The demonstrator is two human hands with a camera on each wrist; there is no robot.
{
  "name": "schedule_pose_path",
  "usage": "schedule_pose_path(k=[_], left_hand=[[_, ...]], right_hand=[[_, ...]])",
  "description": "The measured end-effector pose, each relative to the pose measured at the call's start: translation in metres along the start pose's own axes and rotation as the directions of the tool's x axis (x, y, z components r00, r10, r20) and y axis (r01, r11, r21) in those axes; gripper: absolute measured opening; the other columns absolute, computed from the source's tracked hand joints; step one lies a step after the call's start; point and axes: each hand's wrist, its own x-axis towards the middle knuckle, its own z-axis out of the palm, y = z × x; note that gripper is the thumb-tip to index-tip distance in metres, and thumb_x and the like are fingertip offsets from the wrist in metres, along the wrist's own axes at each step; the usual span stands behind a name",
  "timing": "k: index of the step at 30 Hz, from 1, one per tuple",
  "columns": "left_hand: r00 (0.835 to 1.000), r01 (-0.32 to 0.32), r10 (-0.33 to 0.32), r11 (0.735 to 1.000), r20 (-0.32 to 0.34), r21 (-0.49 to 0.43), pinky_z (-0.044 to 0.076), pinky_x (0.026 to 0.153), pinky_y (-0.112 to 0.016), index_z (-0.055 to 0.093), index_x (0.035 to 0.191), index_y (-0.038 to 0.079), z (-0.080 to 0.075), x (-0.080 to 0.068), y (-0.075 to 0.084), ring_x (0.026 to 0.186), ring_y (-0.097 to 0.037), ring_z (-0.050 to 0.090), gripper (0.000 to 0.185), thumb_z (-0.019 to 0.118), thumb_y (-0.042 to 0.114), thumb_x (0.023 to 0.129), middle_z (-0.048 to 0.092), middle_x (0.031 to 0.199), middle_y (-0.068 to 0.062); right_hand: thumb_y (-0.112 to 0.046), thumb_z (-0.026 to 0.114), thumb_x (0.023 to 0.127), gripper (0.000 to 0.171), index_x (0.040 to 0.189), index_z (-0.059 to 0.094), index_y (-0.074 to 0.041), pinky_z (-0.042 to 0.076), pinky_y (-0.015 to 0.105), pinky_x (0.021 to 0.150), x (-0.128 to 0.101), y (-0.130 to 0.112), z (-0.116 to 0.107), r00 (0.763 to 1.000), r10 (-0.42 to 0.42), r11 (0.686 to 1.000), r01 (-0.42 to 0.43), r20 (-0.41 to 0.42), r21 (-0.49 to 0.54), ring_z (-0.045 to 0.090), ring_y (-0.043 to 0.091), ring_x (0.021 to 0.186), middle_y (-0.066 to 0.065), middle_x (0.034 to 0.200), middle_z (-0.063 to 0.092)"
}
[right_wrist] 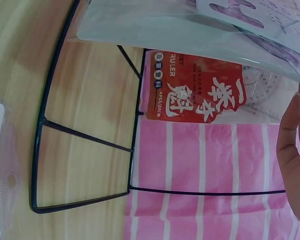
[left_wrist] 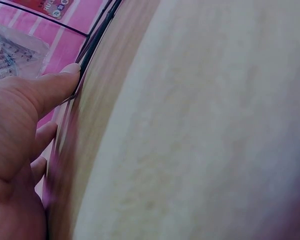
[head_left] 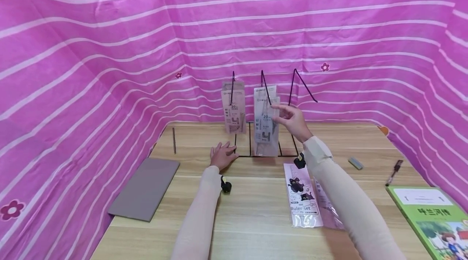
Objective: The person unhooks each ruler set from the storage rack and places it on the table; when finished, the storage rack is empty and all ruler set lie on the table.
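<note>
A black wire rack (head_left: 263,152) with three slanted hooks stands at the back of the wooden table (head_left: 256,219). A ruler-set pack (head_left: 233,107) hangs on the left hook and another pack (head_left: 266,126) on the middle one; the right hook (head_left: 303,85) is bare. My left hand (head_left: 223,152) lies flat on the table, its thumb (left_wrist: 55,87) against the rack's base wire (left_wrist: 92,42). My right hand (head_left: 283,113) is raised at the middle pack's right edge, fingers loosely extended and gripping nothing. The right wrist view shows the hanging packs (right_wrist: 197,95) and the rack's base (right_wrist: 85,135).
Two more ruler-set packs (head_left: 301,195) lie flat under my right forearm. A grey board (head_left: 146,187) lies at the left, a thin metal rod (head_left: 174,140) behind it. A grey eraser (head_left: 355,163), a pen (head_left: 394,172) and a green book (head_left: 435,215) lie at the right. Pink striped cloth walls surround the table.
</note>
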Motion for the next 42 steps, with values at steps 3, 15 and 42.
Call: schedule_pose_path(k=[3,15,42], left_hand=[[1.000,0.002,-0.002,1.000,0.002,0.003,0.002,0.121,-0.064,0.065,0.136,0.015,0.000,0.000,0.001,0.152,-0.042,0.019,0.044,0.066,0.035,0.096,0.042,0.158,-0.011],[1.000,-0.001,0.001,1.000,-0.002,0.021,0.002,0.121,-0.064,0.064,0.136,0.014,-0.002,-0.001,0.001,0.152,-0.042,0.020,0.044,0.066,0.034,0.096,0.042,0.158,-0.012],[1.000,-0.001,0.001,1.000,0.006,0.025,0.002,0.121,-0.065,0.063,0.137,0.014,-0.002,-0.001,0.003,0.152,-0.043,0.020,0.045,0.066,0.034,0.097,0.041,0.158,-0.013]], right_hand=[[0.003,0.074,0.088,0.043,0.129,0.062,0.007,0.047,0.017,0.060,-0.006,-0.001,-0.001,1.000,-0.001,1.000,0.001,0.015,0.006,0.049,0.008,0.063,0.005,0.076,0.056],[0.003,0.072,0.089,0.045,0.132,0.059,0.005,0.056,0.019,0.073,-0.030,0.003,0.001,0.999,0.031,0.998,-0.032,0.018,0.048,0.059,0.012,0.066,0.010,0.087,0.062],[-0.001,0.071,0.092,0.045,0.135,0.060,0.001,0.043,0.017,0.056,-0.062,0.011,-0.008,0.998,-0.050,0.994,0.046,0.034,0.095,0.046,0.006,0.061,0.000,0.075,0.053]])
